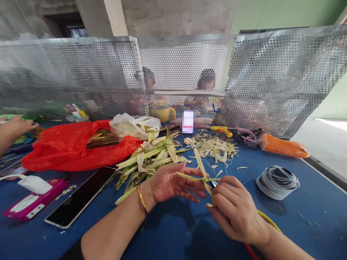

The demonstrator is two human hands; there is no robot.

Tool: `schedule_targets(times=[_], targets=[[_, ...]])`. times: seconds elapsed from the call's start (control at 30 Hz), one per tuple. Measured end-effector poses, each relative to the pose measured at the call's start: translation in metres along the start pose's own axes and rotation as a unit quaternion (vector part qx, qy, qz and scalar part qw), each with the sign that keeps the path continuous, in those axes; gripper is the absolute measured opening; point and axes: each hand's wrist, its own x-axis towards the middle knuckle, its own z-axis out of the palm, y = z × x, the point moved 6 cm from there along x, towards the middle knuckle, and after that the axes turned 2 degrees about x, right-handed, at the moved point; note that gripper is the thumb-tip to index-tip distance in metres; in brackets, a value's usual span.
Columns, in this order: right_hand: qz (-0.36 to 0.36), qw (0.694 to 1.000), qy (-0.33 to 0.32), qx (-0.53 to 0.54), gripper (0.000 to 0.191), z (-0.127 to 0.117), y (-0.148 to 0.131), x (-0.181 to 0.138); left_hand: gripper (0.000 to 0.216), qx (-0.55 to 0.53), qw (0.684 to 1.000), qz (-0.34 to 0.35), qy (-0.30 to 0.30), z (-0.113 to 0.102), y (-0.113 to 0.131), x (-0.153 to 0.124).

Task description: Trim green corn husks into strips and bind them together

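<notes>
A small cross of pale green leaf strips (pixel 205 179), dried or husk-like, is held up above the blue table. My right hand (pixel 233 206) pinches one end of it, with fingers closed. Something shiny and metallic (pixel 214 183) shows by those fingertips; its kind is mostly hidden. My left hand (pixel 173 182), wearing a gold bangle (pixel 141 199), is palm up with its fingers stretched apart just behind the strips. One strip reaches across its fingers without a visible grip. Beyond the left hand lies a heap of long leaf strips (pixel 151 155).
Leaf scraps (pixel 217 144) are piled before a perforated metal screen (pixel 184 61). A cord spool (pixel 278 182) and an orange packet (pixel 283 145) are right. A red bag (pixel 67 148), black phone (pixel 81 196) and magenta power strip (pixel 35 200) are left. Another person's hand (pixel 20 126) is far left.
</notes>
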Motion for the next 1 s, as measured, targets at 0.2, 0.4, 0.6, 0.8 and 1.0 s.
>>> schedule_targets(times=[0.2,0.4,0.6,0.8,1.0], targets=[[0.01,0.998,0.051,0.03,0.014,-0.012,0.0,0.001,0.066,0.067,0.998,-0.012,-0.01,0.006,0.002,-0.005],[0.033,0.999,0.021,0.036,0.013,-0.004,0.006,-0.002,0.035,0.182,0.972,0.047,0.14,0.008,-0.008,0.007],[0.047,0.998,-0.008,0.04,0.018,0.004,0.009,-0.001,0.027,0.148,0.962,0.053,0.223,0.003,-0.018,0.013],[0.171,0.977,0.014,0.13,0.028,0.005,0.025,-0.003,0.023,0.11,0.961,0.031,0.253,-0.006,-0.018,0.012],[0.434,0.816,0.117,0.365,0.032,0.016,0.065,-0.021,0.027,0.05,0.957,0.054,0.28,-0.01,-0.015,0.008]])
